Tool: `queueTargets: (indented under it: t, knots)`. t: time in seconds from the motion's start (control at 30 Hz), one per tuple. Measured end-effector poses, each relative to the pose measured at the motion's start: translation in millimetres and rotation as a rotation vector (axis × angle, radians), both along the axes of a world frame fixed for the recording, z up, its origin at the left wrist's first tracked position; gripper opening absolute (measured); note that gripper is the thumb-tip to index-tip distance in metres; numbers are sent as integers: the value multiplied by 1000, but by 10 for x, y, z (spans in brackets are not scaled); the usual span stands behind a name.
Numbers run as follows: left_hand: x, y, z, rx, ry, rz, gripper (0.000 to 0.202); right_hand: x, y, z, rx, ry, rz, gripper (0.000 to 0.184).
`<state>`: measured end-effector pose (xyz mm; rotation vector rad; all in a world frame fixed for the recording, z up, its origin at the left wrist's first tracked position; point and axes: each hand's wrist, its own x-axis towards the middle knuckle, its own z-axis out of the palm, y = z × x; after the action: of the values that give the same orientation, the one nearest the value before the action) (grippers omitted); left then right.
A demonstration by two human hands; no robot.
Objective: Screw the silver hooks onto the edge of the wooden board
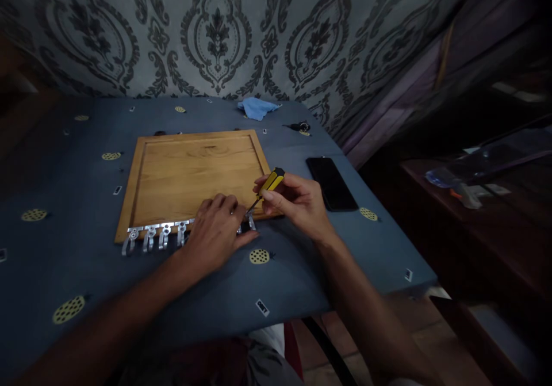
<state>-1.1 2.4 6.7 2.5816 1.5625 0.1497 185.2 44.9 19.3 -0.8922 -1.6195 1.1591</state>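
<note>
A wooden panel with a raised frame lies flat on the table. Along its near edge runs a metal hook rail with several silver hooks hanging over the edge. My left hand grips the rail near its right end, fingers over it on the wood and thumb below, covering its middle. In my right hand, a yellow-and-black screwdriver is pinched between thumb and fingers. Its shaft slants down to the left, with the tip at the rail's right end, beside my left fingers. Any screw under the tip is too small to see.
The table has a blue cloth with pineapple prints. Right of the panel lies a black phone. A blue cloth and a small black object sit near the back. Behind hangs a patterned curtain.
</note>
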Motion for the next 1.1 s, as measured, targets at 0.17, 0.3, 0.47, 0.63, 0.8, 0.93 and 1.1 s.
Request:
queueTargets:
  t: [0.17,0.3,0.47,0.63,0.8,0.93,1.1]
  knots:
    - [-6,-4,8,-5,1,-4,41,-34,9,-47,9,5,-16,36]
    - [-14,-8,-15,24,-4,-10,41,-50,3,-53,13,-12,-48,36]
    - [-11,-6,-26,23,-22,-8,38,-64,-12,-53,40,-29,-72,35]
    - [-5,-2,-1,-9,-12,-3,38,-102,-40,-77,14,4,-142,39]
    - [-5,6,7,-12,-25,-9,38,-119,-47,-70,112,153,-278,39]
    - [-8,7,14,-26,-17,-12,40,-103,-42,-84,98,124,-232,37]
    - [-2,0,32,-44,3,-4,41,-104,-46,-113,74,108,-205,35]
